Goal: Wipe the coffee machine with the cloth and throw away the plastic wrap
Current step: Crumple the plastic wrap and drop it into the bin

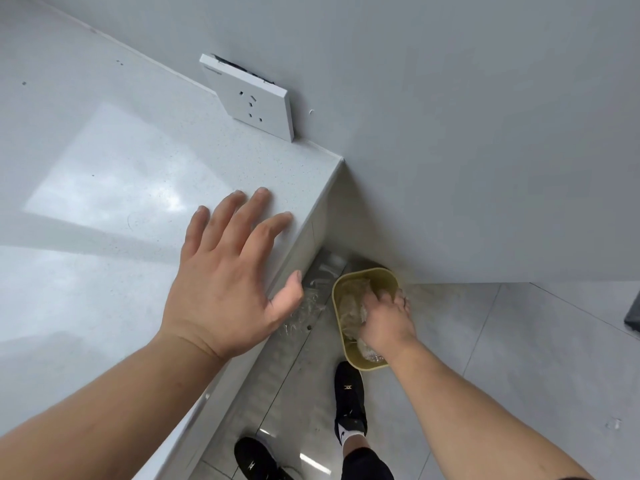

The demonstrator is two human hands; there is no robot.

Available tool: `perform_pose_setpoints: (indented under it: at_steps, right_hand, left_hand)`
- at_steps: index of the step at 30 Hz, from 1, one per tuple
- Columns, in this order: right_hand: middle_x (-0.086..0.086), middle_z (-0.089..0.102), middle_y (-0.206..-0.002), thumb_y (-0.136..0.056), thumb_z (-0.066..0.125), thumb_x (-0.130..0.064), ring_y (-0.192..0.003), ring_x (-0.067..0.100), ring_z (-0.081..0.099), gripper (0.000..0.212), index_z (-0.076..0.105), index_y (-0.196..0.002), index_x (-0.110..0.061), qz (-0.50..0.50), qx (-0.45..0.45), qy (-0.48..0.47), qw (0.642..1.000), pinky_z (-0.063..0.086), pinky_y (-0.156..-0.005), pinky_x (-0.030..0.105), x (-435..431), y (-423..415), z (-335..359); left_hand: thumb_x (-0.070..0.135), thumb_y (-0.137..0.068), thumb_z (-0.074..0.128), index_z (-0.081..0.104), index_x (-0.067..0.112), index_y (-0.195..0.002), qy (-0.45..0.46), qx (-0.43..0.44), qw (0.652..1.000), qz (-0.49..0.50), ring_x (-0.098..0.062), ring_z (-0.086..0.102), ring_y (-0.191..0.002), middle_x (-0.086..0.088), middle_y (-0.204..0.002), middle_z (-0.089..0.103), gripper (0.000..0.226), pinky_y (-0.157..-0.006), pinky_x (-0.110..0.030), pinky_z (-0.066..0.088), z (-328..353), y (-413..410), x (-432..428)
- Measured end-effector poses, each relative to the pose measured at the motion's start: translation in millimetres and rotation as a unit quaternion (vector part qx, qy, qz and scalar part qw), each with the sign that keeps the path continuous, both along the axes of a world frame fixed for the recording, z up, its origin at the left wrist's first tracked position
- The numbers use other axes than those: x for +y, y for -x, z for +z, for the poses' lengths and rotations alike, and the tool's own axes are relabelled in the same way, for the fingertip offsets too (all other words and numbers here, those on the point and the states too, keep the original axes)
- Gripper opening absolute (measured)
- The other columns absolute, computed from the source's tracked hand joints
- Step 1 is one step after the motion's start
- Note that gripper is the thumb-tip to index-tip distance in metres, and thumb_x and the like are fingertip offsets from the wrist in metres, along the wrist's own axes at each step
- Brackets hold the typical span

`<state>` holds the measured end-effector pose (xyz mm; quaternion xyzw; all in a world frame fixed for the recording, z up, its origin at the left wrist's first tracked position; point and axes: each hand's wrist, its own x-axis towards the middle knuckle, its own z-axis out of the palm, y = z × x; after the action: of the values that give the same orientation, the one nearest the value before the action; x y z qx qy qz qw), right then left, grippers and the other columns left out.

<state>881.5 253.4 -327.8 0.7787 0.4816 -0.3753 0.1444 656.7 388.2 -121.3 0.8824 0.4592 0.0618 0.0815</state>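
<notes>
A small yellow bin stands on the floor in the corner beside the counter. Crumpled clear plastic wrap fills it. My right hand reaches down into the bin, fingers pressed onto the wrap. My left hand hovers flat over the white counter near its right edge, fingers spread, holding nothing. More clear plastic lies on the floor between the counter's side and the bin. No coffee machine or cloth is in view.
A white wall socket sits low on the grey wall behind the counter. My two black shoes stand on the grey tiled floor just in front of the bin. A dark object shows at the right edge.
</notes>
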Motion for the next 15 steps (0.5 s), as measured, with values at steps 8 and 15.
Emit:
perform_pose_setpoints:
  at_steps: [8,15]
  right_hand:
    - [0.012,0.04,-0.161,-0.083,0.064,-0.053,-0.154,0.042,0.023,0.077,0.041,-0.151,-0.024,-0.007,0.017,-0.01,1.0,0.018,-0.126,0.056,-3,-1,6]
    - [0.009,0.042,-0.158,-0.076,0.056,-0.071,-0.152,0.039,0.027,0.09,0.038,-0.152,-0.026,0.007,0.018,-0.038,0.999,0.025,-0.124,0.055,3,-7,27]
  left_hand:
    - [0.059,-0.087,0.057,0.051,0.024,-0.145,0.005,0.008,1.0,0.003,-0.034,0.029,-0.154,-0.006,-0.164,0.039,0.068,-0.125,-0.06,0.019,2,0,-1]
    - [0.061,-0.087,0.056,0.05,0.026,-0.145,0.006,0.011,1.0,0.001,-0.033,0.028,-0.155,-0.005,-0.165,0.038,0.068,-0.126,-0.06,0.018,1,1,-1]
